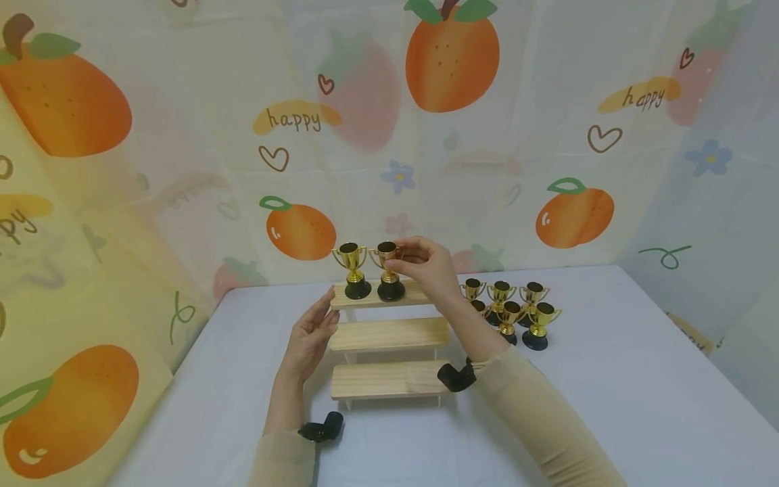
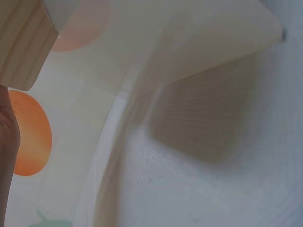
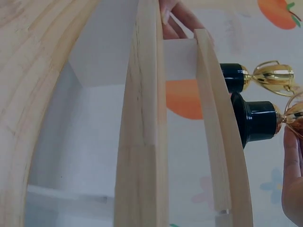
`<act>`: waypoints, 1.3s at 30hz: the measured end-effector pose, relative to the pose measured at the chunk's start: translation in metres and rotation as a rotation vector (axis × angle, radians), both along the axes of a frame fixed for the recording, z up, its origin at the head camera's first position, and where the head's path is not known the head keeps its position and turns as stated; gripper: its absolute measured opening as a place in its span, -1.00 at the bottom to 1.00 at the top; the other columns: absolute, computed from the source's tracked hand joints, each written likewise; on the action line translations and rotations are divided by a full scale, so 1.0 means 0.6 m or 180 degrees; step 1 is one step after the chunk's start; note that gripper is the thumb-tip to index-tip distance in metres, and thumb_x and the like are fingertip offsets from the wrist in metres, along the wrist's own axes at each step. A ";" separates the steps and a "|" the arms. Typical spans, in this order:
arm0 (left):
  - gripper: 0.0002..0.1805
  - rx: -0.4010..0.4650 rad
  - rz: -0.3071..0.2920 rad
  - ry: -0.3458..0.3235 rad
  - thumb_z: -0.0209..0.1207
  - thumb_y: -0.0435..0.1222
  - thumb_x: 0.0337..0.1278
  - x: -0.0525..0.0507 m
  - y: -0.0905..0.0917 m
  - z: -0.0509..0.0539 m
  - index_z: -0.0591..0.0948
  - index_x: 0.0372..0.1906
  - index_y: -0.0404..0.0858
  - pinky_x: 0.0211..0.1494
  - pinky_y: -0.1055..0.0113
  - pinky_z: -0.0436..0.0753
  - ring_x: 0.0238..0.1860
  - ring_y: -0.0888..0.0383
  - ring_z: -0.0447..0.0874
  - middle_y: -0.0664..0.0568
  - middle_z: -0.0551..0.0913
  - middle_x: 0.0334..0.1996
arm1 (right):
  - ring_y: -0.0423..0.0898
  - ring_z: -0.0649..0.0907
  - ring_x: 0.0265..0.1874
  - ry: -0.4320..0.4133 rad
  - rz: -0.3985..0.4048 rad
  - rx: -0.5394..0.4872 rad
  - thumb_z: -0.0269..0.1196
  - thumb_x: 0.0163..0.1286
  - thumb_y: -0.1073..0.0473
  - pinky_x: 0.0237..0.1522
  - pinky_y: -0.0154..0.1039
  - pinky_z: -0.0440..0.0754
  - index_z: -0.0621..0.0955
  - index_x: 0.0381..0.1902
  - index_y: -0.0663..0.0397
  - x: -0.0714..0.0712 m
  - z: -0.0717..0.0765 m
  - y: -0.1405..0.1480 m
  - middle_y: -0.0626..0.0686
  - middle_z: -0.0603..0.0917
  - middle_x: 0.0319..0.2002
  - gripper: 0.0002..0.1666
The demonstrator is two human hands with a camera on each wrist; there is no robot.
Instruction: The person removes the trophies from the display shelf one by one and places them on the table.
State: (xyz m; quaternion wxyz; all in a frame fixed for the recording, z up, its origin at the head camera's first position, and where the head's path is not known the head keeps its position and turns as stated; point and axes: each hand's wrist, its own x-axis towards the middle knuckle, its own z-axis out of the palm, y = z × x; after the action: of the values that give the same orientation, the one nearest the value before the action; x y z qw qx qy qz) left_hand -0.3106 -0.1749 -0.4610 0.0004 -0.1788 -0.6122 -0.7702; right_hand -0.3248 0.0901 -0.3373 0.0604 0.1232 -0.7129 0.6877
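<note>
A three-tier wooden stand [image 1: 389, 333] is in the middle of the table. Two small gold trophies with black bases are at the left part of its top board: a left trophy [image 1: 350, 257] and a right trophy [image 1: 389, 287]. My right hand [image 1: 429, 267] pinches the right trophy's cup between thumb and fingers. In the right wrist view, that trophy's black base [image 3: 260, 120] meets the top board's edge. My left hand [image 1: 310, 341] rests with extended fingers against the top board's left end. The left wrist view shows only part of that hand [image 2: 7, 137], beside a board end [image 2: 28, 47].
Several more gold trophies [image 1: 535, 325] stand grouped on the white-covered table [image 1: 608, 379], right of the stand and partly behind my right arm. A fruit-printed cloth [image 1: 487, 162] hangs close behind the stand. Black wrist cameras [image 1: 325, 427] are strapped to both wrists.
</note>
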 end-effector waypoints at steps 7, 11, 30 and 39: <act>-0.26 0.0009 -0.0018 0.0049 0.03 -0.61 0.23 -0.002 0.000 -0.003 0.10 0.50 -0.41 0.46 0.57 0.40 0.32 0.50 0.43 0.06 0.12 0.59 | -0.26 0.72 -0.14 -0.0022 -0.0082 0.0072 0.46 0.18 0.16 0.09 -0.28 0.74 0.63 0.10 -0.01 0.008 -0.002 0.023 -0.10 0.73 -0.14 -0.50; -0.26 0.0008 -0.0025 0.0046 0.02 -0.62 0.23 -0.003 0.000 -0.002 0.10 0.51 -0.40 0.46 0.57 0.40 0.33 0.49 0.42 0.07 0.12 0.59 | -0.29 0.72 -0.16 -0.0035 -0.0035 -0.0057 0.44 0.20 0.21 0.06 -0.34 0.74 0.61 0.11 0.04 0.015 -0.001 0.039 -0.20 0.72 -0.22 -0.50; -0.27 -0.0023 -0.0015 0.0042 0.02 -0.62 0.24 -0.001 0.000 0.000 0.10 0.50 -0.41 0.45 0.58 0.39 0.32 0.51 0.42 0.22 0.21 0.54 | -0.32 0.72 -0.15 0.0009 -0.0164 -0.0104 0.41 0.22 0.21 -0.01 -0.46 0.73 0.58 0.13 0.05 0.041 -0.016 0.113 -0.28 0.72 -0.26 -0.50; -0.27 0.0024 -0.0011 0.0061 0.02 -0.62 0.23 0.001 -0.001 -0.002 0.13 0.50 -0.38 0.44 0.58 0.41 0.31 0.51 0.44 0.27 0.25 0.52 | -0.36 0.72 -0.21 0.0025 -0.0314 -0.0258 0.44 0.18 0.22 -0.13 -0.50 0.74 0.63 0.01 -0.10 0.054 -0.024 0.156 -0.31 0.74 -0.27 -0.59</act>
State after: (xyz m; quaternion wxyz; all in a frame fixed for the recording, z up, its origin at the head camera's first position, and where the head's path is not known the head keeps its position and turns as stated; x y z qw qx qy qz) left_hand -0.3097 -0.1755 -0.4623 0.0055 -0.1872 -0.6089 -0.7708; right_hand -0.2922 0.1838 -0.3515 0.1019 0.0881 -0.6895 0.7117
